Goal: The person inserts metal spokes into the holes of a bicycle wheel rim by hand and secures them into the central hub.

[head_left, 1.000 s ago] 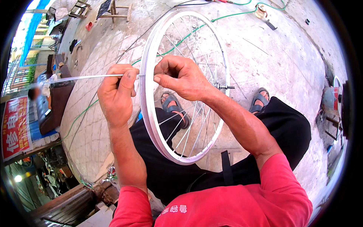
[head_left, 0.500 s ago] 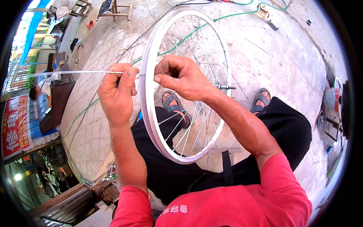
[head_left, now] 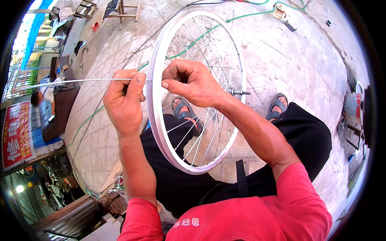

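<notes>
A silver bicycle wheel [head_left: 157, 128] with spokes and a hub stands upright between my legs. My left hand [head_left: 124, 98] is closed on a long, thin silvery rod [head_left: 72, 80], which stretches far to the left and meets the outer side of the rim at its other end. On the inner side of the rim, opposite that point, my right hand [head_left: 193, 84] is curled, its thumb and index fingertips at the rim; whatever is between them is hidden.
My sandalled feet flank the wheel. A green hose [head_left: 86, 122] and dark cables cross the concrete floor. Wooden stools [head_left: 120, 15] lie toward the back, a jug [head_left: 279, 12] near the hose, a bucket [head_left: 352, 106] at right. At left, a person [head_left: 46, 106] sits beside a red banner [head_left: 16, 132].
My left hand and the rod have shifted slightly down and left since half a second ago, the rod's far end dipping. My right hand and the rim have moved only slightly.
</notes>
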The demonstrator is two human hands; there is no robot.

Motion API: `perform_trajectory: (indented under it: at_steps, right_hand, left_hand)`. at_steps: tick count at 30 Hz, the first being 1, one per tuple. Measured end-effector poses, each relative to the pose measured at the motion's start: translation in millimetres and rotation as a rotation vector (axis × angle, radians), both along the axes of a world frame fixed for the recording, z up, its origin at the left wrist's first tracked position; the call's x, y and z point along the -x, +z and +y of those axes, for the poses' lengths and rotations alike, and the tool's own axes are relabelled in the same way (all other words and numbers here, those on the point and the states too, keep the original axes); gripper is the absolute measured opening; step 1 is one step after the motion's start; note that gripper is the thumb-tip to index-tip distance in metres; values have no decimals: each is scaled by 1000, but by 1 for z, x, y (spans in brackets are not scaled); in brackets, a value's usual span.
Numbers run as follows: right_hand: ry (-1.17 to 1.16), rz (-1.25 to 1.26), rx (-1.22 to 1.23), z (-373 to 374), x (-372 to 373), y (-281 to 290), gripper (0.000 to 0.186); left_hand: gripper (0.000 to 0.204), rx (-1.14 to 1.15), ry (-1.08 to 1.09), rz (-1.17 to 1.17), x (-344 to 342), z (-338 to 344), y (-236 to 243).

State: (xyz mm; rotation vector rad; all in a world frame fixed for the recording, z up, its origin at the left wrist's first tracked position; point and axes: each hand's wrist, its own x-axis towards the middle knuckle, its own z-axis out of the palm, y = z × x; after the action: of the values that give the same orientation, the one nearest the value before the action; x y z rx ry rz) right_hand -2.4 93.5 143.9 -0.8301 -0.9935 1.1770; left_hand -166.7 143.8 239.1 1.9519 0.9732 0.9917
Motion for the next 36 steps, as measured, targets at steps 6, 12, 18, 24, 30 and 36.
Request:
perform_trajectory:
  at_steps: [6,12,18,24,30,36]
  right_hand:
    - [0,13,-23,-1,1,1,12]
    - [-5,30,-82,4,4,-8,8]
    - [33,64,-67,1,5,-8,7]
    - [12,39,-92,0,5,-7,8]
    - [15,70,-82,-1,6,-10,9]
    - [50,113,-64,-8,-5,0,8]
  left_hand:
    - [15,52,76,-22,3,3,-6]
    - [18,130,-25,36,13,3,2]
    - [20,61,150,-118,3,3,-10]
    - [21,180,258,-198,0,7,2]
    - [19,348,297,-37,26,31,-36]
    - [18,642,277,342,44,37,-85]
